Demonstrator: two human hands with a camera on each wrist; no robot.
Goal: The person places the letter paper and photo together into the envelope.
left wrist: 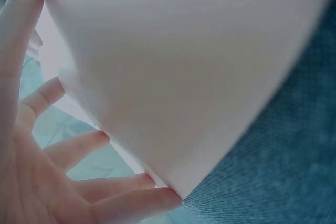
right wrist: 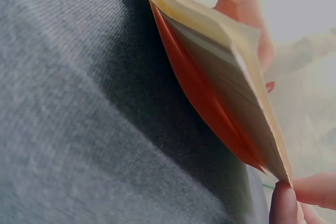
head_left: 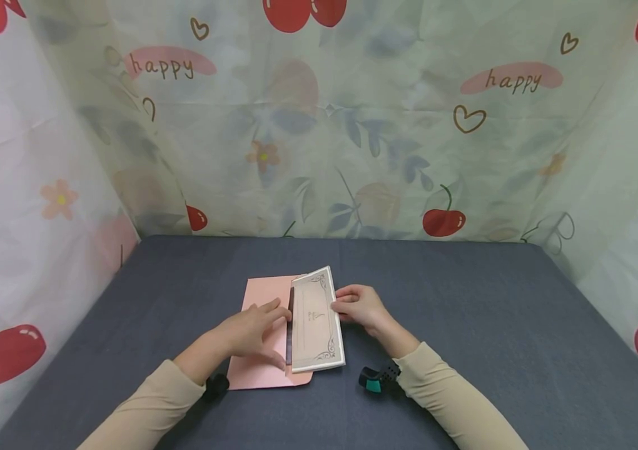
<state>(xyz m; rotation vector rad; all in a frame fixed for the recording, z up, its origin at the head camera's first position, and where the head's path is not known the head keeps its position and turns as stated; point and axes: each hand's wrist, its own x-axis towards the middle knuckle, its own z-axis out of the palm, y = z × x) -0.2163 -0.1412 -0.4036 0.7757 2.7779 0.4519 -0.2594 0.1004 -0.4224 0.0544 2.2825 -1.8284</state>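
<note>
A pink envelope (head_left: 259, 375) lies on the table, with a cream card (head_left: 313, 340) that has a white edge and printed ornate corners partly over its right side. My left hand (head_left: 251, 331) rests spread on the envelope, fingertips at the side toward the card. In the left wrist view, those fingers (left wrist: 79, 148) touch the edge of a broad pale surface. My right hand (head_left: 361, 307) pinches the card's right edge between thumb and fingers. The right wrist view shows the card (right wrist: 236, 72) tilted up, with layered edges, beside a reddish-orange-looking envelope side (right wrist: 205, 103).
Dark blue-grey cloth (head_left: 465, 300) covers the table. Near my right wrist is a black strap (head_left: 374, 379) with a teal part; a black piece (head_left: 216, 386) sits by my left wrist. A cherry-patterned curtain (head_left: 330, 144) surrounds the back and sides.
</note>
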